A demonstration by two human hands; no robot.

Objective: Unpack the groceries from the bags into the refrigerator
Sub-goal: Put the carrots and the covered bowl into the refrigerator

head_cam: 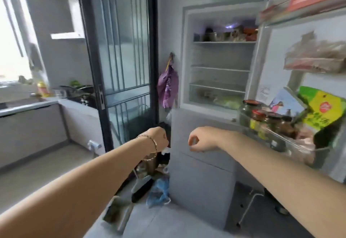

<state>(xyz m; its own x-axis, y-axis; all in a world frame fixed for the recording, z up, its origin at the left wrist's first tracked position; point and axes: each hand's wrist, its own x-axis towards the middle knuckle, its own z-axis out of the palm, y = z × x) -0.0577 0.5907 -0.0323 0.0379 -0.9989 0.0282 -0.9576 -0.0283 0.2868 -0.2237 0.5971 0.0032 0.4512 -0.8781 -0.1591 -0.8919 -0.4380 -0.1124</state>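
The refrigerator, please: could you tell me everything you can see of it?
The refrigerator is a tall pale grey unit standing upright by the wall. Its upper door is swung open to the right, racks loaded with jars and packets. Inside, the top shelf carries blurred containers, two glass shelves below look bare, and a clear drawer holds something pale green. The lower fronts are closed. The right hand hangs before them; contact is unclear.
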